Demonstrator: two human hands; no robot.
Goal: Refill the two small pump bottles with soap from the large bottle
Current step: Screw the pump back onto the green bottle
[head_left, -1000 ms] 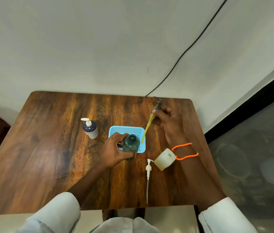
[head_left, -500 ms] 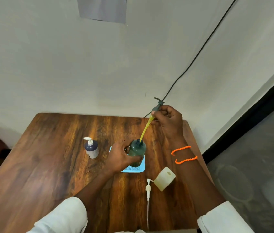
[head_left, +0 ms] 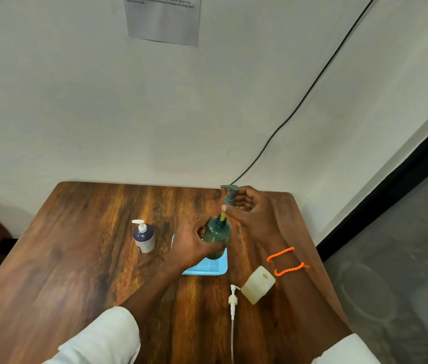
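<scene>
I see the left hand point(head_left: 194, 244) wrapped round the green bottle point(head_left: 216, 239), fingers curled on its smooth, translucent, rounded body; the bottle stands upright on a light blue tray point(head_left: 207, 267) with a fine mesh-textured floor, mid-table. Right hand point(head_left: 250, 208) pinches the grey pump head point(head_left: 230, 197) by its collar, thumb and fingertips closed on it, held just above the bottle neck; its yellowish dip tube point(head_left: 223, 215) runs down into the opening, lower length lost inside the dark plastic. Two orange beaded cords point(head_left: 285, 261) sit on the right wrist. Left of the tray, apart from it, stands a small pump bottle point(head_left: 143, 236): dark blue rounded top, pale base, white pump fitted. Near the table's front, a cream bottle point(head_left: 258, 284) lies on its side, blocky, matte, open round mouth facing up and away; beside it a white pump point(head_left: 233, 298) lies flat, its clear tube running towards me and cut off by the frame edge. Table point(head_left: 76, 258) is glossy wood-grain with rounded corners. Much of the tray is hidden behind the left hand and bottle. Fill levels: can't tell. Paper sheet point(head_left: 163, 18) on the wall is cropped at the top, its text too small to read. Black cable point(head_left: 299, 103) runs down the wall diagonally.
</scene>
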